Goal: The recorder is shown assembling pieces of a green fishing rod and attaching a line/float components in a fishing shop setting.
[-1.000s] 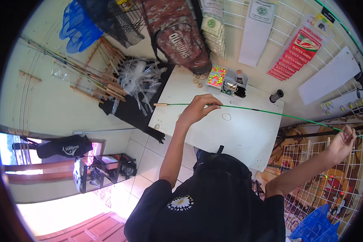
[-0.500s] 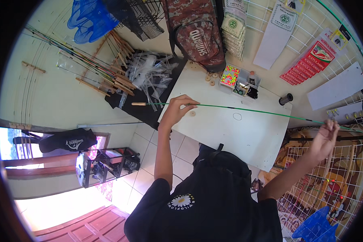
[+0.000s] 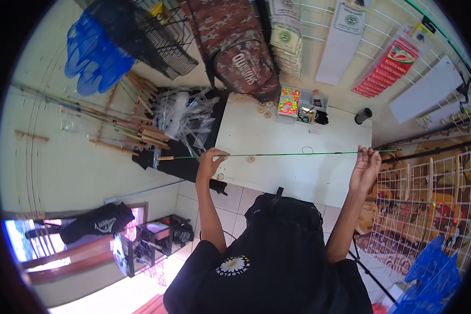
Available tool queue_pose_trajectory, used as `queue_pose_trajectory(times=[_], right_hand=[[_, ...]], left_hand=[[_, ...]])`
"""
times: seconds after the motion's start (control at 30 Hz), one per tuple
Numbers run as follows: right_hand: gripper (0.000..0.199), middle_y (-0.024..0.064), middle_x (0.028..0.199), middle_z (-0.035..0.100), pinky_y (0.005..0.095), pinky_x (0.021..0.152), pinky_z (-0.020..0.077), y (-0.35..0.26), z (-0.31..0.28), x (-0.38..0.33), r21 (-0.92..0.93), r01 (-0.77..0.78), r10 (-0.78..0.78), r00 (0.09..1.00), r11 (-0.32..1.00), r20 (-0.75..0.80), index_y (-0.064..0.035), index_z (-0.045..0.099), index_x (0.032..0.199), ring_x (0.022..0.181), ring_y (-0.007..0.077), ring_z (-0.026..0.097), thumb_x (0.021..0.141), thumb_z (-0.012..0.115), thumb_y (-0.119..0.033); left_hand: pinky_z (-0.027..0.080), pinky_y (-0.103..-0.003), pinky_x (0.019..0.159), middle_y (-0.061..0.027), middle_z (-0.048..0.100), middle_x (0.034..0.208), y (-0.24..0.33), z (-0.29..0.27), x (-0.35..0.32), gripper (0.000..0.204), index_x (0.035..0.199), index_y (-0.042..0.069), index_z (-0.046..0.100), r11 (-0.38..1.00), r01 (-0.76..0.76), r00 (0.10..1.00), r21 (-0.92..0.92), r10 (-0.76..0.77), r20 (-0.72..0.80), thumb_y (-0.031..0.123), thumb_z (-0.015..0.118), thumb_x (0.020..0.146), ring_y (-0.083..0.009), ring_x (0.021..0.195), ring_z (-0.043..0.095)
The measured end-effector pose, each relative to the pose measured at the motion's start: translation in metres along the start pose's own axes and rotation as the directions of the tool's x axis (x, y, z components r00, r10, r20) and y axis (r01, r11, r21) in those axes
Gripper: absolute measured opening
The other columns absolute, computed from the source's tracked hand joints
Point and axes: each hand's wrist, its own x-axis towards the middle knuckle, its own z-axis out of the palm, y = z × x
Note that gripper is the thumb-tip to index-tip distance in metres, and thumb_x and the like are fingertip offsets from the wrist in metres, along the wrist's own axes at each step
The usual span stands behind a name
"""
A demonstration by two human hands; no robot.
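A thin green fishing rod (image 3: pixel 282 154) stretches almost level across the view above the white table. Its short light-brown handle (image 3: pixel 166 158) sticks out to the left, past my left hand (image 3: pixel 210 162), which is closed around the shaft with thumb and fingers together. Farther right, my right hand (image 3: pixel 366 170) pinches the rod near its thin end, and the tip runs on beyond the fingers. Dark bands mark the shaft in places. Below the rod lies a small wooden ring (image 3: pixel 250 159) on the table.
On the white table (image 3: pixel 282 180) stand a compartment box with bright beads (image 3: pixel 289 101) and a black spool (image 3: pixel 363 115). Several rods (image 3: pixel 146 131) and clear plastic sleeves (image 3: pixel 180 115) lie at the left. A camouflage bag (image 3: pixel 246 65) hangs behind; a wire grid (image 3: pixel 403 220) rises at right.
My right hand has come down and left, nearer to my left hand. The rod, slanting down to the right before, now lies nearly level. The whole view has shifted.
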Motion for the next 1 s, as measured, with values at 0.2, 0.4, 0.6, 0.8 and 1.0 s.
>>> queue_pose_trajectory(times=[0.2,0.4,0.6,0.8,1.0], right_hand=[[0.018,0.0108,0.097,0.054,0.054,0.1,0.0478,0.006,0.008,-0.023,-0.065,0.02,-0.026,0.995,0.998,-0.096,-0.006,0.043,0.106,0.088,0.0258,0.059,0.098,0.055,-0.015],[0.02,0.0101,0.095,0.05,0.0549,0.099,0.0486,0.003,0.025,-0.036,-0.123,0.052,-0.074,0.981,0.991,-0.182,-0.0058,0.041,0.104,0.086,0.0263,0.06,0.097,0.057,-0.015],[0.016,0.0108,0.096,0.052,0.0539,0.098,0.0496,-0.001,0.029,-0.043,-0.119,0.059,-0.073,0.99,0.991,-0.118,-0.0051,0.043,0.104,0.088,0.0279,0.062,0.099,0.054,-0.016],[0.014,0.0121,0.095,0.058,0.045,0.093,0.0509,-0.014,0.041,-0.053,-0.193,-0.007,-0.007,0.997,0.981,-0.073,-0.0057,0.041,0.106,0.089,0.0255,0.063,0.102,0.049,-0.017],[0.01,0.0087,0.104,0.061,0.0323,0.089,0.0501,-0.018,0.029,-0.05,-0.278,-0.051,0.035,0.997,0.959,-0.064,-0.0082,0.043,0.105,0.097,0.0137,0.059,0.102,0.048,-0.017]], left_hand=[[0.049,-0.035,0.08,-0.0138,0.068,0.09,-0.015,0.006,0.003,0.019,0.094,0.003,0.074,0.999,-0.035,0.998,-0.008,0.036,0.044,-0.003,0.07,0.076,-0.0288,0.088,0.066],[0.049,-0.038,0.088,-0.0159,0.064,0.107,0.043,0.014,0.013,0.032,0.11,0.006,0.067,0.992,-0.085,0.994,0.088,0.078,0.082,-0.007,0.06,0.082,-0.032,0.101,0.063],[0.047,-0.035,0.091,-0.0143,0.065,0.106,0.195,0.075,0.032,0.02,0.107,0.002,0.067,0.87,-0.378,0.918,-0.317,0.397,-0.005,0.002,0.063,0.087,-0.0275,0.101,0.063],[0.049,-0.033,0.086,-0.0116,0.067,0.106,0.296,0.138,0.043,0.024,0.109,0.004,0.068,0.705,-0.506,0.777,-0.497,0.623,0.093,0.01,0.069,0.086,-0.022,0.098,0.064],[0.049,-0.032,0.079,-0.01,0.07,0.096,0.357,0.174,0.057,0.024,0.105,0.005,0.072,0.709,-0.461,0.684,-0.534,0.667,0.295,0.013,0.072,0.082,-0.0193,0.085,0.065]])
